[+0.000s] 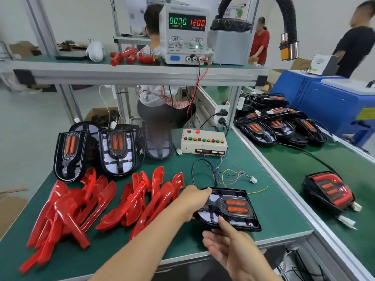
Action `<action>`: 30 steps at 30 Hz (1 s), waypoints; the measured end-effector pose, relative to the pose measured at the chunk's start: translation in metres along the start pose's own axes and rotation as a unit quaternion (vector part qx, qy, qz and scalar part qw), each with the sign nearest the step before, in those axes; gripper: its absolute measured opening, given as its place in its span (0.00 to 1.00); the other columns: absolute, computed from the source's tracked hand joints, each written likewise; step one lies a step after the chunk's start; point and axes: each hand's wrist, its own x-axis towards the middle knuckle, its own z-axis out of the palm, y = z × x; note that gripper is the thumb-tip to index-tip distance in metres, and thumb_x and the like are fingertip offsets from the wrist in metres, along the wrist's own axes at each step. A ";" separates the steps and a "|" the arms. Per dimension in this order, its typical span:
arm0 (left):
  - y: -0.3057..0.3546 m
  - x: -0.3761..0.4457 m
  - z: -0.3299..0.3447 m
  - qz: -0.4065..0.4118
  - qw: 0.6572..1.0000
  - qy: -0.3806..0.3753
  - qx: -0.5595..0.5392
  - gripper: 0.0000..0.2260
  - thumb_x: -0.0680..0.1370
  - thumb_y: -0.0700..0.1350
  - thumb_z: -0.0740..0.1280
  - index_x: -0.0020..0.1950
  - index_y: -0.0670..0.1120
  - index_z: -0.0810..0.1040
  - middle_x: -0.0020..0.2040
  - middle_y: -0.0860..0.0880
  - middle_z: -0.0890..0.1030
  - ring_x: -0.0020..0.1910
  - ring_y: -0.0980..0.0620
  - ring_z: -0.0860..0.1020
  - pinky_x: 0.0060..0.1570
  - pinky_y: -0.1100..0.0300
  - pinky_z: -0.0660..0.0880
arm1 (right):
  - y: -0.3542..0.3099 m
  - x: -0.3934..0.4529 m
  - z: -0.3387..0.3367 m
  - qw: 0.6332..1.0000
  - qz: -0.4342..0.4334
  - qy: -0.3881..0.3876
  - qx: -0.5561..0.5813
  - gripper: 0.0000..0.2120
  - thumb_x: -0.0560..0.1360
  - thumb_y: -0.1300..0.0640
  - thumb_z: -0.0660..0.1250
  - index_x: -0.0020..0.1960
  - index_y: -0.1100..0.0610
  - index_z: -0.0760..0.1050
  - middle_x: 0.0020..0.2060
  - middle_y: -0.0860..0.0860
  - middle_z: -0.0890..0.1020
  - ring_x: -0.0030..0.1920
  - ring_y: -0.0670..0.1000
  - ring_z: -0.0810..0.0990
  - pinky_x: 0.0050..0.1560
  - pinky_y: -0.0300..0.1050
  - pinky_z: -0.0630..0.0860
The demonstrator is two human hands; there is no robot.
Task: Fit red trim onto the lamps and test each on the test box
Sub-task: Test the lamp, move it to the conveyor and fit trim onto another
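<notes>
green matting covers the desk (274,211), under a shelf (129,75) carrying a power supply (185,35) that reads 0.000 and 12.00. the test box (204,144), with its rows of coloured buttons, sits at the back of the desk, loose wires (227,174) trailing from it. red trim (97,205) lies heaped in two piles at the left, with untrimmed lamps (116,151) leaning behind them. near the front edge, the left hand (195,201) grips the rounded end of a black lamp (231,209) with two orange lenses, fingers curled round its rim. the right hand (229,246) is spread loosely, one fingertip touching the lamp's near edge, gripping nothing. on the side desk at right lie a trimmed lamp (329,190) and a pile (278,118) of others.
</notes>
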 end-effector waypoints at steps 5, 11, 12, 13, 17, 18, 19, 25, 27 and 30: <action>0.004 -0.005 -0.021 0.078 0.944 0.065 0.314 0.26 0.84 0.60 0.55 0.60 0.38 0.76 0.60 0.38 0.80 0.58 0.38 0.79 0.48 0.54 0.72 | 0.021 0.005 0.021 1.000 0.003 0.004 0.027 0.21 0.78 0.49 0.72 0.53 0.69 0.78 0.41 0.62 0.87 0.34 0.56 0.88 0.26 0.41 0.79; 0.006 -0.004 -0.072 0.177 0.866 0.211 0.417 0.10 0.81 0.48 0.64 0.54 0.42 0.79 0.55 0.41 0.82 0.57 0.37 0.80 0.49 0.50 0.74 | 0.022 0.015 0.021 0.998 -0.028 0.021 -0.044 0.24 0.77 0.46 0.72 0.52 0.69 0.79 0.39 0.61 0.87 0.32 0.55 0.87 0.25 0.41 0.79; 0.008 -0.001 -0.081 0.178 0.862 0.224 0.420 0.09 0.80 0.47 0.65 0.56 0.43 0.79 0.56 0.42 0.82 0.58 0.38 0.79 0.51 0.50 0.74 | 0.021 0.016 0.020 0.998 -0.029 0.020 -0.050 0.24 0.77 0.45 0.71 0.52 0.69 0.79 0.39 0.61 0.87 0.31 0.55 0.87 0.25 0.40 0.79; 0.012 0.004 -0.088 0.176 0.857 0.227 0.428 0.10 0.80 0.48 0.65 0.57 0.44 0.78 0.58 0.42 0.81 0.60 0.39 0.77 0.54 0.49 0.75 | 0.020 0.017 0.019 0.998 -0.030 0.019 -0.053 0.24 0.77 0.45 0.71 0.52 0.69 0.79 0.40 0.61 0.87 0.31 0.54 0.86 0.25 0.40 0.79; 0.021 0.025 -0.087 0.145 0.806 0.186 0.543 0.15 0.79 0.50 0.68 0.63 0.44 0.75 0.62 0.43 0.78 0.66 0.42 0.72 0.58 0.50 0.72 | 0.018 0.017 0.018 0.998 -0.017 0.003 -0.067 0.25 0.77 0.44 0.71 0.52 0.69 0.79 0.40 0.62 0.87 0.31 0.56 0.86 0.25 0.41 0.78; 0.022 0.031 -0.082 0.135 0.792 0.171 0.570 0.15 0.79 0.48 0.69 0.63 0.44 0.75 0.63 0.43 0.78 0.66 0.42 0.71 0.58 0.50 0.72 | 0.019 0.016 0.018 0.997 -0.010 -0.004 -0.074 0.25 0.77 0.44 0.71 0.52 0.69 0.79 0.40 0.62 0.87 0.32 0.57 0.87 0.25 0.41 0.78; 0.021 0.037 -0.076 0.127 0.781 0.160 0.590 0.15 0.78 0.46 0.68 0.64 0.44 0.75 0.64 0.43 0.78 0.67 0.42 0.71 0.58 0.50 0.71 | 0.020 0.015 0.018 0.997 -0.004 -0.010 -0.082 0.25 0.77 0.44 0.71 0.52 0.69 0.79 0.40 0.62 0.87 0.32 0.58 0.87 0.25 0.41 0.78; 0.024 0.061 -0.066 0.128 0.771 0.149 0.605 0.17 0.77 0.43 0.68 0.66 0.44 0.75 0.65 0.42 0.77 0.67 0.40 0.73 0.58 0.49 0.73 | 0.018 0.009 0.013 0.994 0.026 -0.032 -0.103 0.23 0.78 0.45 0.71 0.51 0.68 0.80 0.41 0.64 0.87 0.31 0.58 0.86 0.24 0.42 0.77; 0.028 0.065 -0.071 0.146 0.785 0.166 0.579 0.18 0.77 0.42 0.69 0.66 0.43 0.74 0.63 0.41 0.78 0.65 0.39 0.74 0.54 0.50 0.74 | 0.016 0.008 0.011 0.992 0.036 -0.050 -0.114 0.22 0.78 0.46 0.71 0.51 0.68 0.80 0.42 0.64 0.87 0.33 0.58 0.87 0.26 0.42 0.78; 0.033 0.068 -0.087 0.219 0.804 0.194 0.518 0.23 0.77 0.45 0.69 0.70 0.42 0.69 0.59 0.40 0.80 0.61 0.37 0.76 0.49 0.49 0.75 | 0.017 0.007 0.007 0.985 0.040 -0.093 -0.138 0.20 0.78 0.50 0.72 0.52 0.70 0.80 0.43 0.66 0.86 0.35 0.60 0.87 0.29 0.43 0.79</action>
